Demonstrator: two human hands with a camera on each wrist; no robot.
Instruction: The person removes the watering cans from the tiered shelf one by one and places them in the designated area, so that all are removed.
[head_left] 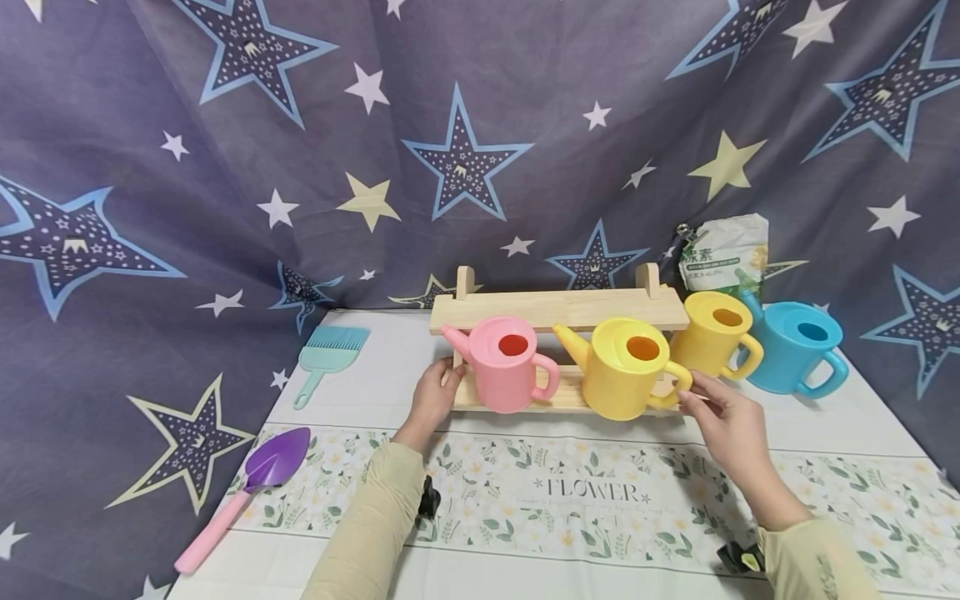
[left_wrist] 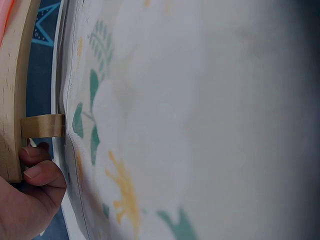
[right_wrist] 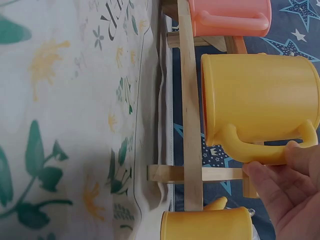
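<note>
A pink watering can (head_left: 504,375) and a yellow watering can (head_left: 624,375) stand upright side by side on the lower board of a two-tier wooden shelf (head_left: 558,310), spouts to the left. At the shelf's left end my left hand (head_left: 435,398) grips the lower board; the left wrist view shows the curled fingers (left_wrist: 42,172) at the board's end. My right hand (head_left: 729,425) pinches the handle of the yellow can on the shelf, thumb and fingertips touching it in the right wrist view. That can's yellow body (right_wrist: 265,100) appears to rest on the board.
Right of the shelf stand another yellow watering can (head_left: 708,333) and a blue one (head_left: 797,346), with a white-and-green bag (head_left: 726,250) behind. A teal brush (head_left: 330,354) and a purple trowel with pink handle (head_left: 255,483) lie at left. A starry curtain (head_left: 465,50) backs the table.
</note>
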